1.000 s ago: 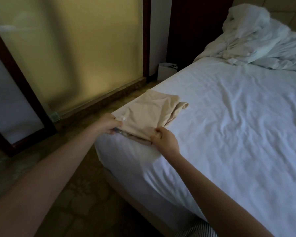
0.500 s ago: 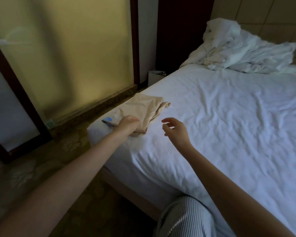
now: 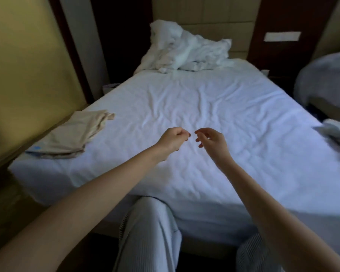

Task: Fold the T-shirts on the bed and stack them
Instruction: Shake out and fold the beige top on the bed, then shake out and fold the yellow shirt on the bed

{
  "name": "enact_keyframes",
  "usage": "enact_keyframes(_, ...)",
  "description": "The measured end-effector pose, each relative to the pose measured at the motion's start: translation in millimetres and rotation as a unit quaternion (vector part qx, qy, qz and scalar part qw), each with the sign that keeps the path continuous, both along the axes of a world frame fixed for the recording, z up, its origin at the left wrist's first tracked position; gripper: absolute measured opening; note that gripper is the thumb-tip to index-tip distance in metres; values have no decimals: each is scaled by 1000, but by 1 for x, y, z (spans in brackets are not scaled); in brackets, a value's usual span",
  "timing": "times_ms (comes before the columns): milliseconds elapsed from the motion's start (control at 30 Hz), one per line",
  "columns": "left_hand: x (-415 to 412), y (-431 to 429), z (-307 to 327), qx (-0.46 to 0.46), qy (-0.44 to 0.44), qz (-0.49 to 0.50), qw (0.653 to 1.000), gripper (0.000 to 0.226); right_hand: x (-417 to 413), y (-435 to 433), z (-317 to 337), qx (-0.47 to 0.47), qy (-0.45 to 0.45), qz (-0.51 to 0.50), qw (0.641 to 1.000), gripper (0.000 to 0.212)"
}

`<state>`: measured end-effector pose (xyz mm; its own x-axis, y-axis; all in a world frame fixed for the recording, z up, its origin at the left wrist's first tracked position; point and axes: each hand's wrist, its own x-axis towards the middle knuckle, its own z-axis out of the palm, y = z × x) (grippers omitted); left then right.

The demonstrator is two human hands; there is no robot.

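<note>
Both your hands were empty over mid-bed point(image 3: 204, 99): left hand point(image 3: 172, 139) curled in a loose fist, right hand point(image 3: 212, 142) slack. Folded beige shirt point(image 3: 75, 134) sat at the near-left corner. Crumpled cloth point(image 3: 336, 132) at the right edge, blurred, was likely next; right hand was nearer.

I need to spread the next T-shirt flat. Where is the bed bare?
The wide middle of the sheet is bare: it runs from the folded beige T-shirt at the near left corner to the crumpled garment at the right edge, and up to the heaped duvet. Only those borders are crowded.
</note>
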<state>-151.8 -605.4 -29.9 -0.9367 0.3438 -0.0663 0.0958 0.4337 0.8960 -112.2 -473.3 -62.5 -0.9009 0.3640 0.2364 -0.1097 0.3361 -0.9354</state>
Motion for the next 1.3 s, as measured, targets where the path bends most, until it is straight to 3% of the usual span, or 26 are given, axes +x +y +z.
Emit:
enact_keyframes(267,63,157,-9,55,-49,-118,990,13,100,145,1,16,23,-158,987,15)
enact_keyframes(567,130,329,-9,85,-106,-261,956,14,208,290,14,84,25,-296,951,15)
enact_keyframes(900,168,480,-11,94,34,-313,945,7,271,392,1,164,-46,-421,891,17)
enact_keyframes(1100,174,546,8,21,162,-339,927,42,273,440,5,229,-120,-470,844,35)
enact_keyframes(1300,152,603,16,-16,136,-331,934,54,244,497,16,318,-225,-430,815,61)
